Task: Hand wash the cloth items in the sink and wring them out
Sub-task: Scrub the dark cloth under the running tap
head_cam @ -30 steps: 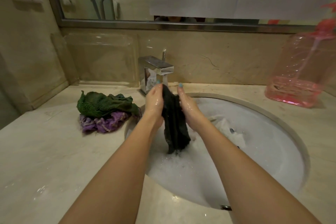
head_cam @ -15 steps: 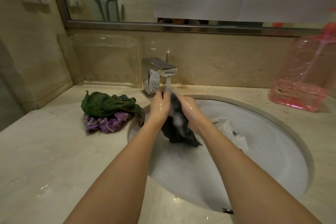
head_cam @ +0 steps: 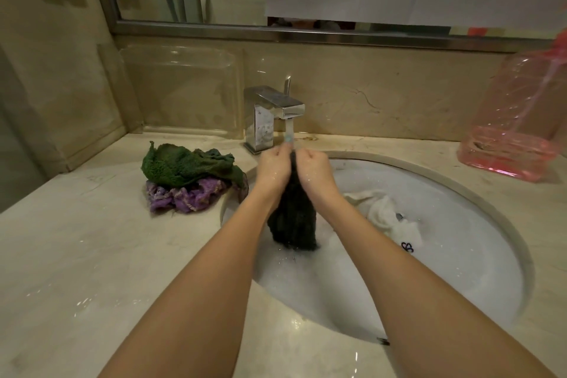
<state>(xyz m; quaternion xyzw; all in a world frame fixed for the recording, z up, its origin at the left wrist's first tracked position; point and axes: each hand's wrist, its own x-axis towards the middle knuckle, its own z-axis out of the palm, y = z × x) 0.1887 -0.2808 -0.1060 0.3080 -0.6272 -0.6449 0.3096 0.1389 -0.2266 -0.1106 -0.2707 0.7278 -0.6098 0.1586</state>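
Both hands, the left hand (head_cam: 274, 166) and right hand (head_cam: 313, 166), are gripping the dark cloth (head_cam: 293, 218) under the running tap (head_cam: 277, 107), over the sink (head_cam: 478, 255). Water may be splashing onto the counter (head_cam: 92, 270) if squeezed hard.

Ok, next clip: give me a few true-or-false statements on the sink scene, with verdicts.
1. The left hand and the right hand both grip the black cloth over the sink. True.
2. The faucet is off. False: water runs from it onto the hands.
3. The green cloth lies on the purple cloth on the counter. True.
4. The white cloth lies on the counter. False: it lies in the sink, right of the hands.
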